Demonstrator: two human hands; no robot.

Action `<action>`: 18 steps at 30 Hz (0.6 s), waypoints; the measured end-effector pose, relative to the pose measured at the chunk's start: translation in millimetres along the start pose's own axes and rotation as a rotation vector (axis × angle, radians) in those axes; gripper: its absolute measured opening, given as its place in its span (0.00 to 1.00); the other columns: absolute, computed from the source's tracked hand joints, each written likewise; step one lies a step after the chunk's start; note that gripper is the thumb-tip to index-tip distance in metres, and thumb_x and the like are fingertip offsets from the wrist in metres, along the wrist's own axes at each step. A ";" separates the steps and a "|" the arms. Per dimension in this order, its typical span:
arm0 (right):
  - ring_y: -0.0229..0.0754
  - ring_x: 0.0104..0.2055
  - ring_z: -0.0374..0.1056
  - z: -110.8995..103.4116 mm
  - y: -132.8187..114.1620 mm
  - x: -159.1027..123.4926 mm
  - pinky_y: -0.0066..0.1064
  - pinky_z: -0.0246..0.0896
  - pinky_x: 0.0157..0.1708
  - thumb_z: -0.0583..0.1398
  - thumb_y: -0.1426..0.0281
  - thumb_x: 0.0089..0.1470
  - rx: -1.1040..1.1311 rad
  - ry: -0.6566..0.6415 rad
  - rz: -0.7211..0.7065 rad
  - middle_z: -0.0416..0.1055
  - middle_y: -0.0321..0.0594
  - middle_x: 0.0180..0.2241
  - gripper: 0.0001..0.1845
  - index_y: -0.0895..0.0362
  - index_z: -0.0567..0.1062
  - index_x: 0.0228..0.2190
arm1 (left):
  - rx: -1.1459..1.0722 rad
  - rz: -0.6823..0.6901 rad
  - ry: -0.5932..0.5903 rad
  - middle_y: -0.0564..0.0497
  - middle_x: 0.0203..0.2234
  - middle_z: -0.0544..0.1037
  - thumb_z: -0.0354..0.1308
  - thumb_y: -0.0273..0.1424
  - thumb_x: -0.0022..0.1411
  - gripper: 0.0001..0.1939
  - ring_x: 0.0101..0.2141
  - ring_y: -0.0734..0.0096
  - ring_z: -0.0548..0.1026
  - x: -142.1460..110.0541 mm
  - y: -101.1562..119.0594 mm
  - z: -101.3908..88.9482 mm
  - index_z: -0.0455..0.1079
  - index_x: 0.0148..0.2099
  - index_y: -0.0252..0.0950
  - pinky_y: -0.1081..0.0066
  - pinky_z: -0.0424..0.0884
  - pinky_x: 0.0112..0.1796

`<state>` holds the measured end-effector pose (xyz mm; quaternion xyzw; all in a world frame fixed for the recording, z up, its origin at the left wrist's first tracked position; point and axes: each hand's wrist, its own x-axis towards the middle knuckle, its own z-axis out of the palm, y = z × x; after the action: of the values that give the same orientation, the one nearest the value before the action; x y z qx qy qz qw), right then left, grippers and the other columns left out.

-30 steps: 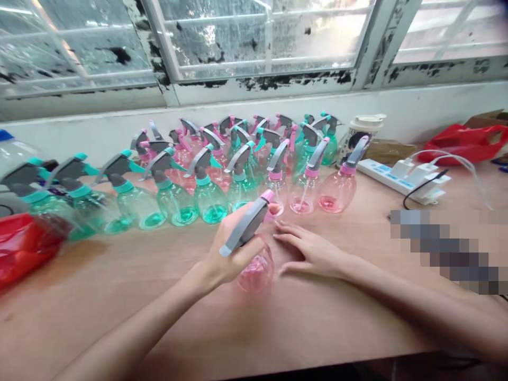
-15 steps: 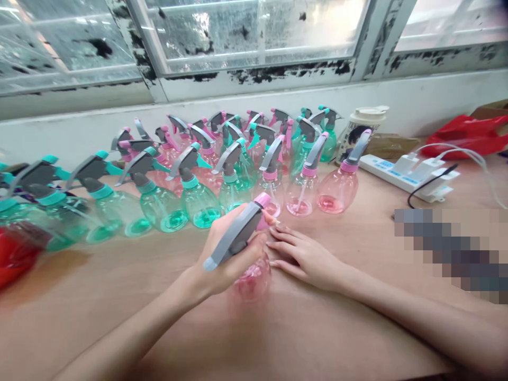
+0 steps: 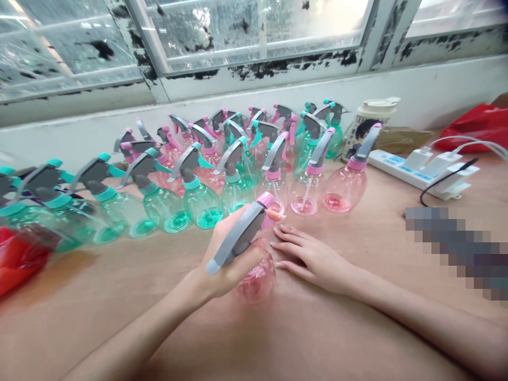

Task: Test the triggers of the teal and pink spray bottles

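Note:
A clear pink spray bottle (image 3: pixel 257 283) with a grey and pink trigger head stands on the wooden table in front of me. My left hand (image 3: pixel 234 259) is wrapped round its neck, just under the trigger head, and hides the collar. Beside the bottle, on its right, my right hand (image 3: pixel 313 256) lies flat on the table with the fingers spread. Its fingertips come close to the bottle; whether they touch it I cannot tell. Beyond my hands stands a front row of spray bottles, green ones (image 3: pixel 204 206) at the left and pink ones (image 3: pixel 344 185) at the right.
More pink and green spray bottles crowd behind, towards the window wall. A lidded cup (image 3: pixel 373 119) and a white power strip (image 3: pixel 416 172) with plugs and cables are at the right. Red plastic bags (image 3: pixel 476 127) lie at both sides. A blurred-out object (image 3: pixel 452 243) lies at right.
The view has shifted slightly, so most things sit a little further right in the picture. Both hands and the held bottle keep about the same pose.

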<state>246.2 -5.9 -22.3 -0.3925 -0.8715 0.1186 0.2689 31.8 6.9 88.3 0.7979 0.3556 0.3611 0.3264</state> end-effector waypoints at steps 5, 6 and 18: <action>0.53 0.66 0.54 -0.6 2.3 -1.7 0.52 0.55 0.62 0.56 0.60 0.63 0.008 -0.028 0.008 0.62 0.48 0.62 0.24 0.54 0.69 0.58 | -0.004 0.002 -0.015 0.49 0.33 0.77 0.55 0.33 0.54 0.18 0.29 0.65 0.73 -0.1 -0.8 3.0 0.72 0.48 0.40 0.68 0.73 0.30; 0.53 0.66 0.54 -1.0 2.3 -1.7 0.52 0.54 0.63 0.56 0.60 0.64 0.006 -0.036 0.008 0.61 0.48 0.63 0.24 0.55 0.69 0.58 | -0.016 0.001 -0.012 0.48 0.35 0.77 0.55 0.32 0.54 0.19 0.29 0.66 0.74 -0.4 -0.7 4.0 0.72 0.49 0.40 0.69 0.73 0.29; 0.53 0.66 0.54 -1.9 2.2 -2.6 0.53 0.55 0.62 0.56 0.59 0.63 0.028 -0.040 0.024 0.61 0.46 0.63 0.24 0.52 0.69 0.58 | 0.033 0.066 0.003 0.50 0.41 0.78 0.57 0.22 0.54 0.21 0.26 0.73 0.74 -1.6 -4.4 6.8 0.72 0.50 0.40 0.70 0.74 0.33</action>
<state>250.0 -6.5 -22.6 -0.3965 -0.8703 0.1418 0.2554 35.1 6.2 80.7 0.8138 0.3357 0.3670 0.3006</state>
